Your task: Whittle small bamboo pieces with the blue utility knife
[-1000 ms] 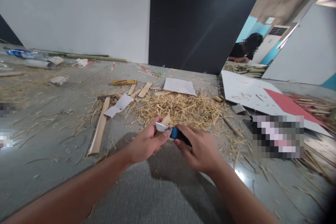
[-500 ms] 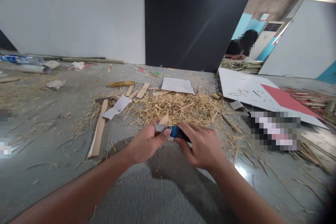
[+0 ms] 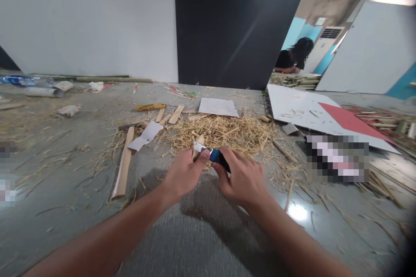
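Observation:
In the middle of the head view, my right hand (image 3: 242, 177) is closed round the dark, blue-ended handle of a knife (image 3: 214, 155). The short blade points left and lies across a small pale strip of wood (image 3: 200, 140). My left hand (image 3: 185, 169) grips that strip, its thumb close to the blade; most of the strip is hidden by the fingers. Just beyond both hands lies a heap of thin straw-coloured shavings (image 3: 224, 132).
A long wooden strip (image 3: 123, 164) and a creased paper (image 3: 145, 136) lie left of the shavings. Behind them are a yellow tube (image 3: 150, 107) and a white sheet (image 3: 218, 107). White boards (image 3: 289, 104) lie at the right; a person (image 3: 294, 54) works farther back.
My hands with the knife and the strip have shifted slightly up in the view. The blade has turned a little against the strip. The surroundings slid slightly left as the camera moved.

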Motion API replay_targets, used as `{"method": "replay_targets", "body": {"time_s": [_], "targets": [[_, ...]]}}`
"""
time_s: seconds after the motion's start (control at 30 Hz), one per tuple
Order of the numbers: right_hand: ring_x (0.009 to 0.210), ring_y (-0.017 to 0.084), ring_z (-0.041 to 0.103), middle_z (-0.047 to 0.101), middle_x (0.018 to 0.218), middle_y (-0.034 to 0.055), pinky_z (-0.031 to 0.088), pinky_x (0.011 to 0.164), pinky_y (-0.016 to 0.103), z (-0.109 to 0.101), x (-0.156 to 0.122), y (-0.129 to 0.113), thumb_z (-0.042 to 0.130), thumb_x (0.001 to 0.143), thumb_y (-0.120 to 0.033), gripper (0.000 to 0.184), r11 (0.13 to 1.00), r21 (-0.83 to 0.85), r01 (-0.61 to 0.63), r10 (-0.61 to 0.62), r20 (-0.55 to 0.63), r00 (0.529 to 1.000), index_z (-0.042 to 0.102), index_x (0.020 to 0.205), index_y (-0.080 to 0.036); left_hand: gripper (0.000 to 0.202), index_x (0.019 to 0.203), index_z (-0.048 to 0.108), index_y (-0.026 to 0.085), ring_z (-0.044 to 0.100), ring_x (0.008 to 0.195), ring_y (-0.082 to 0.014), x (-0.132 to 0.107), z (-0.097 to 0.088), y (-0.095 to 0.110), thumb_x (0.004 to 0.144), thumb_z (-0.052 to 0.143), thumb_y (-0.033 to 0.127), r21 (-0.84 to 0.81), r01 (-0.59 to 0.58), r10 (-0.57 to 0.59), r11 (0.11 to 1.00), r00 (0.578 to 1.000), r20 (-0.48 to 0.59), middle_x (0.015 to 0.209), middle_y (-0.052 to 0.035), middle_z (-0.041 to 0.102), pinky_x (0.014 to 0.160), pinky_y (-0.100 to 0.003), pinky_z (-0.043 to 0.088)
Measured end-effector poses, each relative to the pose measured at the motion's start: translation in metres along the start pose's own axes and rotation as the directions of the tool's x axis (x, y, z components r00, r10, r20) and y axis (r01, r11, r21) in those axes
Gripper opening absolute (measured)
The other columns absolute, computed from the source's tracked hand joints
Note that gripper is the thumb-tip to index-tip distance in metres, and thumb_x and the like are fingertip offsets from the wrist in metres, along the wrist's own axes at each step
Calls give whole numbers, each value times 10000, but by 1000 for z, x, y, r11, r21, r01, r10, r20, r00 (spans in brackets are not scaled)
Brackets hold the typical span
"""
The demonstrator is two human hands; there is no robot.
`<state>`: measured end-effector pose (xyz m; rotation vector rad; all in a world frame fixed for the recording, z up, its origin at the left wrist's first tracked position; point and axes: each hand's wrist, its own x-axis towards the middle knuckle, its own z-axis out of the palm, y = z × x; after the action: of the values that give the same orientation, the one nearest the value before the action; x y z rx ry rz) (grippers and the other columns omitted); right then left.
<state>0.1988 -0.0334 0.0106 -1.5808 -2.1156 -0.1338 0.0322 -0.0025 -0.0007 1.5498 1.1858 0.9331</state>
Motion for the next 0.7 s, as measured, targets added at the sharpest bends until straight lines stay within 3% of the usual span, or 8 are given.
{"method": "replay_targets", "body": {"time_s": [0.1,0.17,0.27,0.33,0.43,0.53,0.7], "targets": [[552,175,547,626,697,31,209,494,265,0,6,7,333,972,-415,270,975,77,-210,214,-57,975,507,989,-209,504,667,346,213,276,369,-50,2,0,-7,839,469,671,-108,118,-121,987,992,-24,479,78,312,356,-181,195],[561,188,545,617,687,34,204,490,261,0,8,14,336,972,-433,281,955,66,-290,296,-104,950,506,1005,-211,490,707,336,221,241,357,-42,2,-1,-10,849,443,677,-245,184,-177,952,983,50,500,93,290,336,-167,203],[611,207,572,621,705,36,240,513,265,3,8,23,347,971,-431,287,970,107,-218,224,-51,973,518,1018,-206,424,780,337,234,179,356,-31,0,-3,-8,877,444,632,-409,236,-156,881,963,219,539,113,258,308,-139,186],[642,213,590,641,757,45,275,536,270,6,6,25,342,976,-427,301,976,155,-152,156,-14,988,518,1055,-196,390,812,323,242,192,359,-25,-2,-4,-5,882,476,594,-446,231,-115,865,956,271,572,114,290,296,-122,197],[715,224,614,665,844,66,317,581,280,8,4,23,361,973,-417,310,980,190,-60,58,15,998,500,1121,-183,395,848,310,249,279,363,-24,-5,-4,-3,863,518,585,-424,178,-65,888,962,267,634,106,385,277,-123,287],[739,221,618,661,861,68,325,597,283,7,2,20,382,964,-408,298,983,183,26,-37,57,998,496,1120,-181,402,929,327,249,308,322,-36,-7,-3,-5,855,533,586,-342,139,-42,929,960,276,564,129,380,266,-153,364],[761,213,619,663,928,72,335,625,296,4,1,15,435,935,-404,297,982,135,134,-155,155,976,518,1127,-192,478,1094,334,229,335,260,-59,-6,-1,-15,850,529,591,-244,119,-44,962,956,290,472,149,382,266,-166,367]]}}
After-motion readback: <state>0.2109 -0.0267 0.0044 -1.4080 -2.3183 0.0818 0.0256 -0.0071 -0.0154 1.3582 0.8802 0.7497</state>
